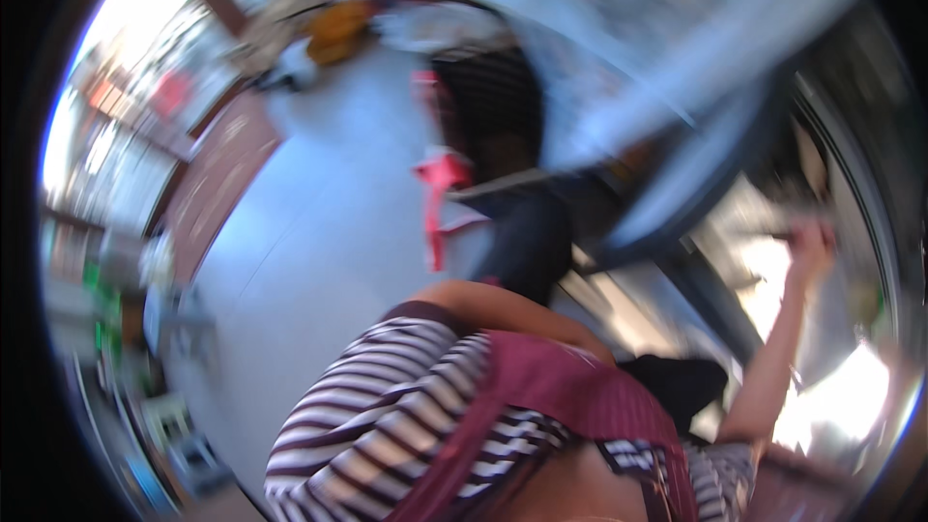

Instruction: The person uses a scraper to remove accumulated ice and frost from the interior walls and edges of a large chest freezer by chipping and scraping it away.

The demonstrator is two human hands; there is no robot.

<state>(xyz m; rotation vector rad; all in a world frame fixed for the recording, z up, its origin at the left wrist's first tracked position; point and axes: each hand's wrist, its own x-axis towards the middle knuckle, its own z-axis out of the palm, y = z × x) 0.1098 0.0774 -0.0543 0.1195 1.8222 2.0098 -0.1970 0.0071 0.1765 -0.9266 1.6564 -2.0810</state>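
The picture is strongly blurred. My right arm reaches forward at the right, and my right hand (810, 250) looks curled near a thin dark object (768, 235). Whether the hand grips that object cannot be made out. Bright, pale surfaces lie around and below this hand. My left arm bends across my front, over a maroon apron (580, 384) worn on a striped top. The left hand itself is out of sight, beyond the forearm and apron. Ahead of me is a large, pale, rounded object with a dark rim (696, 196), perhaps a basin.
A dark striped form with a red tie (444, 172), seemingly a person's clothing, is ahead. Smooth grey floor (312, 181) spreads to the left. Farther off are a yellow-orange item (337, 32), a brown panel (217, 181) and a grey stool (187, 330).
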